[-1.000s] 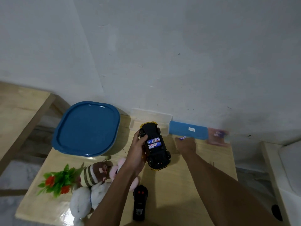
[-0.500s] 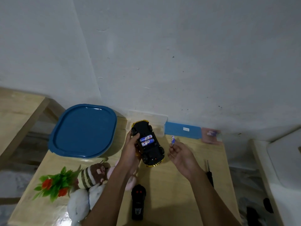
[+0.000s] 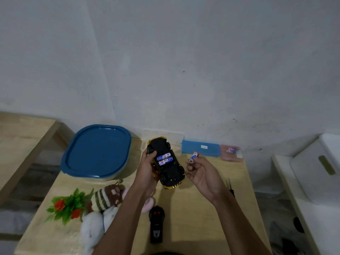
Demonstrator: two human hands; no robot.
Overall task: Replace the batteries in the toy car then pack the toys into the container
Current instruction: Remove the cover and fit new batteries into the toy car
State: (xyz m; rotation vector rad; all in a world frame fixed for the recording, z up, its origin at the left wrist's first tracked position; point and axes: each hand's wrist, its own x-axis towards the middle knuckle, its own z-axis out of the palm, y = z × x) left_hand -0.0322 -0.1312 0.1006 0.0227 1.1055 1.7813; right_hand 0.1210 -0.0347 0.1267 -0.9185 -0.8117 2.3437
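My left hand (image 3: pixel 147 167) grips a yellow toy car (image 3: pixel 166 162) held upside down above the wooden table (image 3: pixel 202 227), its black underside facing me. Two blue-and-white batteries (image 3: pixel 165 159) lie side by side in its uncovered battery bay. Just right of the car, my right hand (image 3: pixel 203 173) pinches a third battery (image 3: pixel 193 157) between the fingertips. A big container with a blue lid (image 3: pixel 96 150) stands at the table's back left. Plush toys (image 3: pixel 103 203) and a plastic flower (image 3: pixel 67 206) lie front left. A black remote control (image 3: pixel 156 226) rests near the front edge.
A clear plastic box (image 3: pixel 162 137) and a blue pack (image 3: pixel 201 148) with a pink card (image 3: pixel 230 152) line the wall at the back. A dark screwdriver (image 3: pixel 231 188) lies right of my right wrist. White furniture (image 3: pixel 312 172) stands to the right, a wooden bench (image 3: pixel 22 137) to the left.
My right hand drew back from the blue pack at the wall with a battery and now holds it beside the car. The left hand kept the car nearly still.
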